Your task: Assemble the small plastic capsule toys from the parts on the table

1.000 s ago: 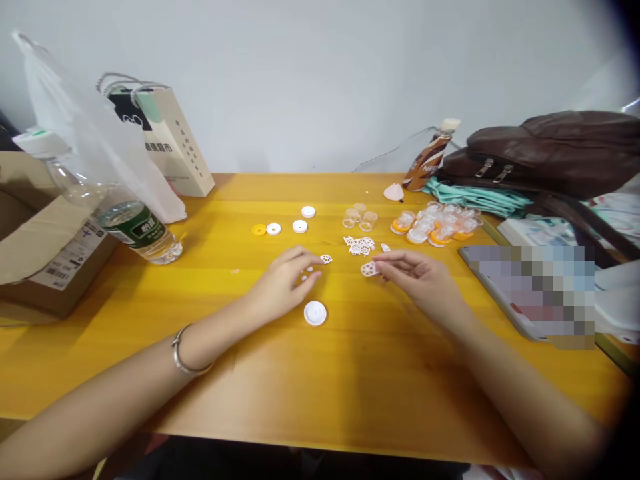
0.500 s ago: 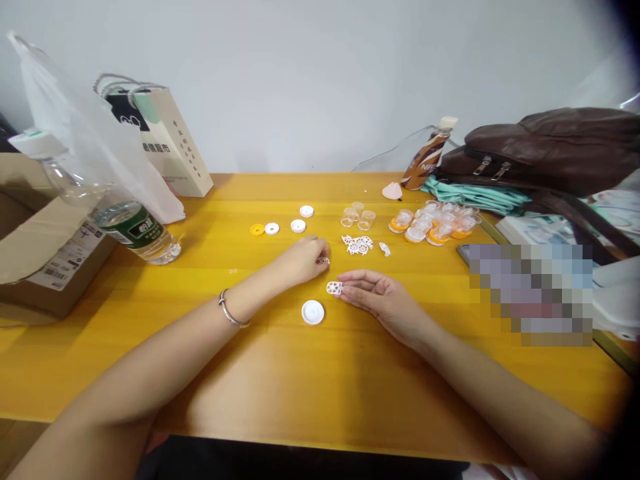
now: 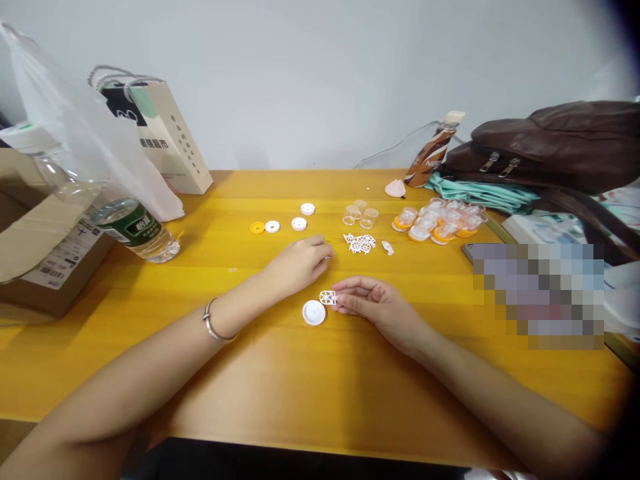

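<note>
Between the thumb and fingers of my right hand [image 3: 373, 303] is a white spoked plastic piece [image 3: 328, 298], its round wheel-like end pointing left. Just left of and below that piece, a round white plastic base [image 3: 314, 313] lies on the table. My left hand [image 3: 303, 265] is closed, palm down, beyond the base; a sliver of a small white plastic part shows at its fingertips, mostly hidden. To the right of the left hand lies a pile of white openwork pieces [image 3: 359, 244], with a single white piece [image 3: 387, 248] beside it.
Behind are white discs [image 3: 299, 224], a yellow ring [image 3: 257, 228] and clear cups [image 3: 369, 218]. Several capped assemblies [image 3: 445, 231] stand at right, near a coffee bottle [image 3: 433, 153] and brown bag [image 3: 560, 143]. A water bottle [image 3: 135, 223] and cardboard box [image 3: 55, 267] are at left.
My right hand has brought the spoked piece slightly left and nearer, to the edge of the white base. The left hand has turned a little, hiding more of its white part.
</note>
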`<state>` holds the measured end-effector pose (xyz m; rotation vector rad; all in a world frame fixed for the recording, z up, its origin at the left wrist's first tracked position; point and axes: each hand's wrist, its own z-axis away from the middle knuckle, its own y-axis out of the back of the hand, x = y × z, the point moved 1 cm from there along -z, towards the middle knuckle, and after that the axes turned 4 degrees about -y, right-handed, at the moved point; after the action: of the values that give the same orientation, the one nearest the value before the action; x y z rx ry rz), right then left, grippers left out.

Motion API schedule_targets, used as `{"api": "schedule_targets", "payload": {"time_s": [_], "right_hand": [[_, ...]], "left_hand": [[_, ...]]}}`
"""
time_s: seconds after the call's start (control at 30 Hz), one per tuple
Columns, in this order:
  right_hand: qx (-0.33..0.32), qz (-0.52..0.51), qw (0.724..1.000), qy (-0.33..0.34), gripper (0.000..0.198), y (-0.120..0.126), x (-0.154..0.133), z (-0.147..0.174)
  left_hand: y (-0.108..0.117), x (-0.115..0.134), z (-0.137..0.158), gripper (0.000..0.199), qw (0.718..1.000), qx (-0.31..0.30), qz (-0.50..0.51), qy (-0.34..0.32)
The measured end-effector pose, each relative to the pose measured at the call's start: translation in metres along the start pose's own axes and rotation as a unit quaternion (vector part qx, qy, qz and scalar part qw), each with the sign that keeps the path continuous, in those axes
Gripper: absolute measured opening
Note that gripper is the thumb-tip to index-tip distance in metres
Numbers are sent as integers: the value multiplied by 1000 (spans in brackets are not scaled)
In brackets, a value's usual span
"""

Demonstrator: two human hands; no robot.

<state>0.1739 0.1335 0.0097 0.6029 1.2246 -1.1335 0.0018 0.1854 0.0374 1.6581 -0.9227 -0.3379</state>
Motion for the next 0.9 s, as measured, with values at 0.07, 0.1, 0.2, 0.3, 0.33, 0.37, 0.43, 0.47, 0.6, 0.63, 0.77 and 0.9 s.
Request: {"api": "schedule_targets", "payload": {"time_s": [0.07, 0.1, 0.2, 0.3, 0.33, 0.37, 0.43, 0.47, 0.6, 0.63, 0.77, 0.9], "right_hand": [[-2, 10, 1000, 6, 22, 0, -1, 1], [-1, 18, 1000, 10, 22, 1, -2, 1], [5, 46, 999, 25, 22, 5, -5, 2], [18, 56, 998, 38, 22, 7, -10, 1], [21, 56, 997, 41, 21, 7, -12, 1], [24, 56, 997, 43, 21, 7, -13, 0], [27, 57, 997, 40, 21, 3, -16, -3], [27, 57, 997, 38, 21, 0, -17, -4], [20, 57, 998, 23, 22, -11, -17, -12], [22, 58, 998, 23, 21, -13, -17, -14], [62, 56, 996, 45, 19, -20, -16, -17], [49, 41, 996, 69, 18, -23, -15, -11]], "left_hand": [[11, 6, 9, 21, 999, 36, 0, -15], [17, 10, 16, 21, 998, 63, -4, -22], [28, 20, 39, 23, 991, 131, 12, -20], [31, 27, 62, 24, 984, 145, 105, -10], [30, 28, 68, 23, 979, 142, 143, 0], [29, 28, 73, 22, 974, 138, 180, 16], [26, 26, 79, 19, 960, 125, 243, 54], [24, 24, 80, 18, 953, 117, 270, 74], [16, 18, 82, 16, 921, 95, 354, 131], [13, 17, 82, 17, 917, 99, 362, 134], [4, 13, 85, 15, 913, 140, 358, 138], [-1, 12, 86, 11, 912, 152, 352, 144]]}}
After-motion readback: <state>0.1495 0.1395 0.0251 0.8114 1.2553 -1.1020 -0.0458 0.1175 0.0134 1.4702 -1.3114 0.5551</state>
